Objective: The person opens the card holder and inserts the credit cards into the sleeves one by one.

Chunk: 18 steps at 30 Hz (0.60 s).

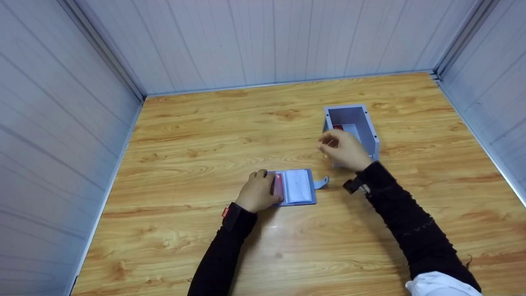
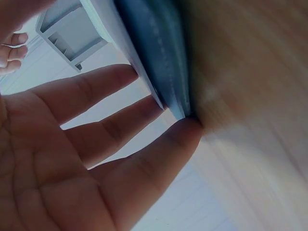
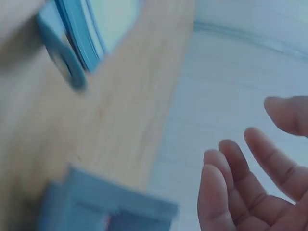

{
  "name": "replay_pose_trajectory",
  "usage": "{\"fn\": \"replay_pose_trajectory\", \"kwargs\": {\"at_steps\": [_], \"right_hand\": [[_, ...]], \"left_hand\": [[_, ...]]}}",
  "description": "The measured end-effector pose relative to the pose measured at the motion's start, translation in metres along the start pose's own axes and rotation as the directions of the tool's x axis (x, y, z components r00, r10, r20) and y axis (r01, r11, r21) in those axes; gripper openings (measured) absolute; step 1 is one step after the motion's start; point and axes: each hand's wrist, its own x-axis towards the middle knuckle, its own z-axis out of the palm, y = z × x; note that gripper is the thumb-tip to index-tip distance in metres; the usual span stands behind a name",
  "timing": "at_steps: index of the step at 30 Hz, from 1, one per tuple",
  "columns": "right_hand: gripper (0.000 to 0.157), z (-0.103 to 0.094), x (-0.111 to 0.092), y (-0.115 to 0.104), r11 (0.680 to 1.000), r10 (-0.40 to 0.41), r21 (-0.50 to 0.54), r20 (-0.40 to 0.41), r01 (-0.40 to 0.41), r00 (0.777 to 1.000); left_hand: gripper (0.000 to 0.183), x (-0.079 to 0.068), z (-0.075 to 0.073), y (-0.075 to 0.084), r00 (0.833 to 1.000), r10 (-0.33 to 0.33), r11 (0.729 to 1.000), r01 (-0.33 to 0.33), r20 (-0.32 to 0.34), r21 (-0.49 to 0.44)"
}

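Observation:
A small blue card holder (image 1: 313, 196) lies open on the table, with clear sleeves (image 1: 298, 186) on its right side and a red card (image 1: 278, 187) on its left. My left hand (image 1: 257, 192) holds its left edge, thumb at the near side and fingers toward the far side. In the left wrist view the fingertips (image 2: 185, 127) touch the edge of the holder. My right hand (image 1: 344, 149) hovers by the grey bin (image 1: 371, 126), its fingers loosely bent. Nothing shows between its thumb and fingers in the right wrist view.
Inside the bin are a red item (image 1: 337, 128) and a pale blue area. The holder's strap with a snap (image 1: 321, 182) sticks out to the right, toward the bin. White panel walls (image 1: 263, 41) border the wooden table (image 1: 185, 135) at the back and both sides.

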Motion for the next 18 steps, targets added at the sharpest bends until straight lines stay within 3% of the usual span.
{"fn": "replay_pose_trajectory", "kwargs": {"at_steps": [8,13,18], "right_hand": [[0.034,-0.033,0.017,0.004,0.995,0.103,0.004,-0.111,-0.103,0.988],[0.04,-0.039,0.028,0.012,0.983,0.177,-0.031,-0.083,-0.18,0.981],[0.049,-0.036,0.04,0.028,0.953,0.252,-0.16,-0.05,-0.256,0.967]], "left_hand": [[0.071,0.001,0.001,-0.001,1.0,0.001,1.0,-0.001,0.009,-0.01],[0.071,0.001,0.002,-0.001,1.0,0.006,1.0,-0.006,0.006,-0.009],[0.071,0.001,0.002,0.0,1.0,0.011,1.0,-0.011,0.005,-0.006]]}}
